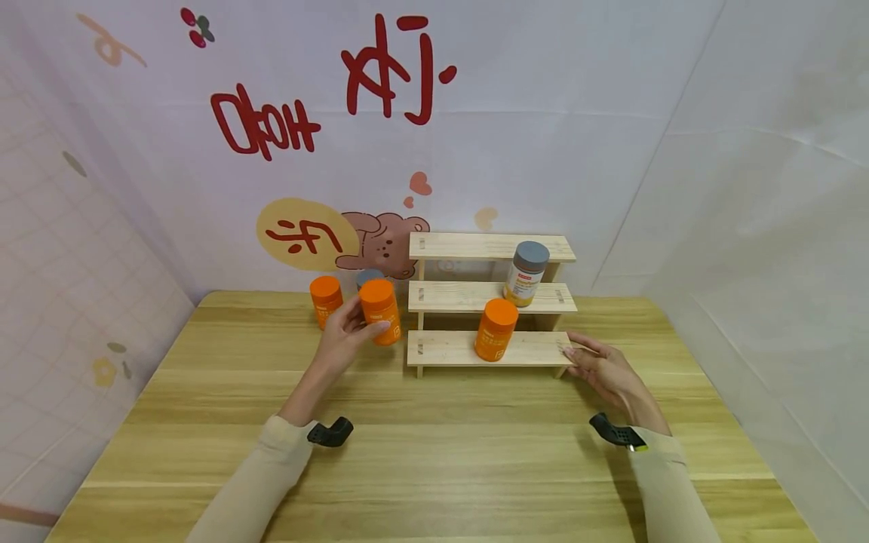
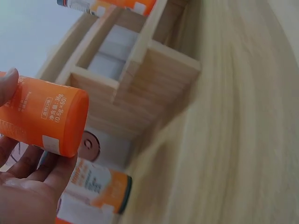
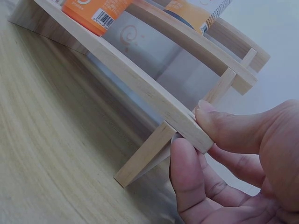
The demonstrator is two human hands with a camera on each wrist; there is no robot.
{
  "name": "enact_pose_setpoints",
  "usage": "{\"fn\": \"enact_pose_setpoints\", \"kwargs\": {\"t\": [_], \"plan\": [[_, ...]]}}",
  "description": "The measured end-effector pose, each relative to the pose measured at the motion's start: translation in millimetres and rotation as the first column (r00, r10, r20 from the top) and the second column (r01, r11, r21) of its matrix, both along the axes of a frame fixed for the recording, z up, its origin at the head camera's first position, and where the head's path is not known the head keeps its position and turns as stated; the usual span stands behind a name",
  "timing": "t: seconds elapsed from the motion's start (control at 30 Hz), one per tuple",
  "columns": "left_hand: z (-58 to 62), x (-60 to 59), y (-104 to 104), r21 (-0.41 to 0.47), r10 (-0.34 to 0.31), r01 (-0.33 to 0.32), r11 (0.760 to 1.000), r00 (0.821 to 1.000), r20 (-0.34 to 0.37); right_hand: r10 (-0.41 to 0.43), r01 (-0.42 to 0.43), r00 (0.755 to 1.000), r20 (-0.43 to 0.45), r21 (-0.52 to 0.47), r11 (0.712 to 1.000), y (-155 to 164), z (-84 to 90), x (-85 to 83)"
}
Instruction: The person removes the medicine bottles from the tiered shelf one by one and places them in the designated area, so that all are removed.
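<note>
My left hand (image 1: 345,332) grips an orange bottle (image 1: 380,313) beside the left end of a three-step wooden shelf (image 1: 448,348). In the left wrist view that bottle is tilted above the table, thumb on one side and fingers under the other. My right hand (image 1: 606,371) pinches the right end of the lowest step, thumb (image 3: 229,128) on top and a finger below. Another orange bottle (image 1: 496,330) stands on the lowest step. A grey-capped bottle with a white and yellow label (image 1: 526,275) stands on the middle step.
Left of the shelf, a third orange bottle (image 1: 326,300) stands on the wooden table (image 1: 475,452). A second grey-capped bottle (image 2: 100,186) is partly hidden behind the held one. A printed white cloth (image 1: 543,136) hangs behind the table.
</note>
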State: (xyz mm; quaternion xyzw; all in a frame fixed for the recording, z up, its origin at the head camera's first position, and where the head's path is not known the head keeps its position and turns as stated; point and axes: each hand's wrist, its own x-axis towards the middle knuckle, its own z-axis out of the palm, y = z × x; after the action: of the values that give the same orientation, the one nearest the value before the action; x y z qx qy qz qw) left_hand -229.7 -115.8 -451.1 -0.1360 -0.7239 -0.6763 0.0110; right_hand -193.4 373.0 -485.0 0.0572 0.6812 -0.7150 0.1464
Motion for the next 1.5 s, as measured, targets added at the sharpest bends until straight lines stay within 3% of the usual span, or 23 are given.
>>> {"fn": "enact_pose_setpoints", "kwargs": {"t": [0.23,0.5,0.8,1.23,1.5], "plan": [[-14.6,0.3,-14.7,-0.054,0.017,-0.013,0.998,0.997,0.072,0.001,-0.001,1.000,-0.001,0.003,1.000,0.3,-0.8,0.1],[-27.3,-0.3,-23.1,-0.088,0.017,0.000,0.996,0.982,0.189,-0.006,0.006,1.000,0.007,-0.016,1.000,1.1,-2.1,0.3],[-39.7,-3.1,-27.7,-0.104,0.030,-0.011,0.995,0.983,0.183,-0.005,0.005,1.000,0.005,-0.020,1.000,1.2,-1.9,0.7],[-41.1,-2.8,-30.8,-0.129,-0.013,0.037,0.991,0.983,0.183,-0.006,0.006,1.000,0.000,-0.024,1.000,1.4,-2.1,-0.2],[-30.8,1.7,-32.2,-0.121,-0.039,0.063,0.991,0.982,0.187,-0.007,0.007,1.000,0.001,-0.012,1.000,1.0,-3.0,-0.9]]}}
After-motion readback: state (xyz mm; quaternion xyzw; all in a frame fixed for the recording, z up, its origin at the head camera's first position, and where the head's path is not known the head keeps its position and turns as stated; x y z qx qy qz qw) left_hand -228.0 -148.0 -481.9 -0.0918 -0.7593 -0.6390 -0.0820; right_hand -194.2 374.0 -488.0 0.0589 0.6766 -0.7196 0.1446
